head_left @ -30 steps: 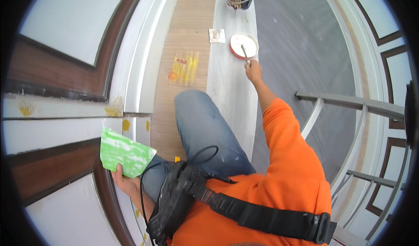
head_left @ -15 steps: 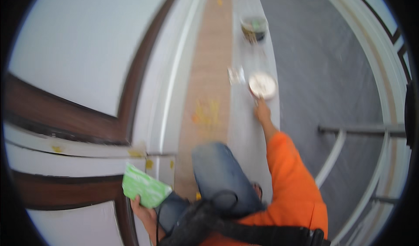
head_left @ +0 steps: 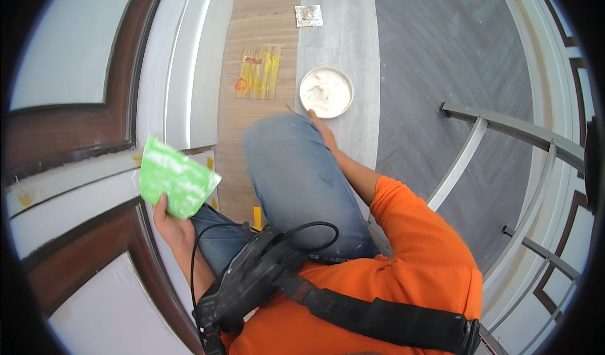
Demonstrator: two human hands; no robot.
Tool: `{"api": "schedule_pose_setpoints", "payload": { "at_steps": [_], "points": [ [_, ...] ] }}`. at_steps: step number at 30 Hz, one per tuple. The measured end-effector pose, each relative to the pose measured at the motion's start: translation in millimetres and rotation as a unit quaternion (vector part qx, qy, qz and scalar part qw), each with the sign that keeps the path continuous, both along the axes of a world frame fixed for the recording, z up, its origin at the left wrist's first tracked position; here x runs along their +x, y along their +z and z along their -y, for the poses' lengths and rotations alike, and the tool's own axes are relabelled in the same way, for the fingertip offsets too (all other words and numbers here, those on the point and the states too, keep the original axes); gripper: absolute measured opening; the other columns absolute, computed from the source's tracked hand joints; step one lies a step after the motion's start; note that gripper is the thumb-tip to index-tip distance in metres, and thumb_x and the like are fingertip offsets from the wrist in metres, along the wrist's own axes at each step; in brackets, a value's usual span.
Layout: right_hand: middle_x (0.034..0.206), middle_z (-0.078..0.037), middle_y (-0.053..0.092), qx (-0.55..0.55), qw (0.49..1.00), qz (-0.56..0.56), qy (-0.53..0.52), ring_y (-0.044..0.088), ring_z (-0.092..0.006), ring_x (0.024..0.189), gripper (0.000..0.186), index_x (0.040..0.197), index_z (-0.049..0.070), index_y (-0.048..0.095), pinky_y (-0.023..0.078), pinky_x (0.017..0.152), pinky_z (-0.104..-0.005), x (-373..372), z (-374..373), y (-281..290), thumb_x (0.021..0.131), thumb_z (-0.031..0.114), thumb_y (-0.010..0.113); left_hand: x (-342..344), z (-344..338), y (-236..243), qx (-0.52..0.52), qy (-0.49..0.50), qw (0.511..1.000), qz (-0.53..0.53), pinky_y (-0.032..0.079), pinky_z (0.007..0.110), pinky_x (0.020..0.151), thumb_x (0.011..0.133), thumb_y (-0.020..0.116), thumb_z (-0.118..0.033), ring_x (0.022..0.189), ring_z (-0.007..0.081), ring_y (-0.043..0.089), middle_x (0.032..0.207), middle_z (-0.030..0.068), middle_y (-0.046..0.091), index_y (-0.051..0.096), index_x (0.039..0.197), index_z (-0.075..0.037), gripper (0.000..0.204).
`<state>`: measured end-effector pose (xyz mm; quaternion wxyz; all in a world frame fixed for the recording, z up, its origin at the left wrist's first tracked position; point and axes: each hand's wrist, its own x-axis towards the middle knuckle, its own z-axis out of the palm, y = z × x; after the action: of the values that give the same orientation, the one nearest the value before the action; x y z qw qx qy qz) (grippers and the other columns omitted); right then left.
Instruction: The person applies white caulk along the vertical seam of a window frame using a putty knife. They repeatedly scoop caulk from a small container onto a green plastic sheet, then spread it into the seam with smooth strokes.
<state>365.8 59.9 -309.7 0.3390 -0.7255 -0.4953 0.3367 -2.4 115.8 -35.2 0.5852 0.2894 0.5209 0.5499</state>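
Partly b/h knee [head_left: 277, 134]: R hand [head_left: 321, 128].

A green board [head_left: 179, 177], smeared white, is held tilted at near left. Farther right, a round tub [head_left: 330, 116] sits upright, holding uneven white paste [head_left: 328, 91]; a thin tool [head_left: 290, 108] shows just beside it, mostly hidden.

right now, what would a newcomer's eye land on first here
The bright orange sleeve, lower right, probably draws the eye first. Next is the white-smeared green sheet in the left fingers. Then comes the round tub of white paste, beyond the denim knee.
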Motion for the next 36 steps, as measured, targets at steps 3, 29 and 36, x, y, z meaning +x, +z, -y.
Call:
{"api": "schedule_pose_setpoints", "payload": {
  "at_steps": [3, 29, 36],
  "points": [
    [0.138, -0.022, 0.051, -0.051, 0.998, -0.02, 0.036, 0.066, -0.0425, 0.104, 0.033, 0.127, 0.011, 0.055, 0.05, 0.093, -0.0483, -13.6, 16.8, -1.4, 0.097, 0.024, 0.06, 35.1, -18.7, 0.1, -0.028, -0.028, 0.998, -0.044, 0.045, 0.039, 0.106, 0.096, 0.057, -0.008, 0.123, 0.0257, 0.058, 0.135, 0.0154, 0.059, 0.049, 0.141, 0.005, 0.047],
    [0.081, -0.015, 0.072, -0.079, 0.698, 0.569, 0.427, 0.073, -0.0285, 0.075, 0.009, 0.08, 0.005, 0.075, 0.057, 0.065, -0.0396, 53.8, -114.8, 98.6, 0.079, 0.005, 0.066, 156.4, -37.8, -253.9, -0.128, -0.525, 0.764, -0.351, 0.052, 0.046, 0.087, 0.078, 0.054, -0.01, 0.1, 0.0413, 0.069, 0.104, 0.0274, 0.071, 0.071, 0.101, 0.003, 0.032],
    [0.082, -0.008, 0.07, -0.057, 0.652, 0.635, 0.411, 0.073, -0.0227, 0.077, 0.004, 0.079, 0.008, 0.072, 0.057, 0.061, -0.0325, 28.6, -73.9, 75.0, 0.078, 0.007, 0.069, 196.4, 9.9, -286.4, -0.152, -0.47, 0.811, -0.314, 0.05, 0.044, 0.093, 0.085, 0.053, -0.012, 0.111, 0.0399, 0.065, 0.116, 0.0267, 0.068, 0.065, 0.119, 0.0, 0.037]
  ]
}}
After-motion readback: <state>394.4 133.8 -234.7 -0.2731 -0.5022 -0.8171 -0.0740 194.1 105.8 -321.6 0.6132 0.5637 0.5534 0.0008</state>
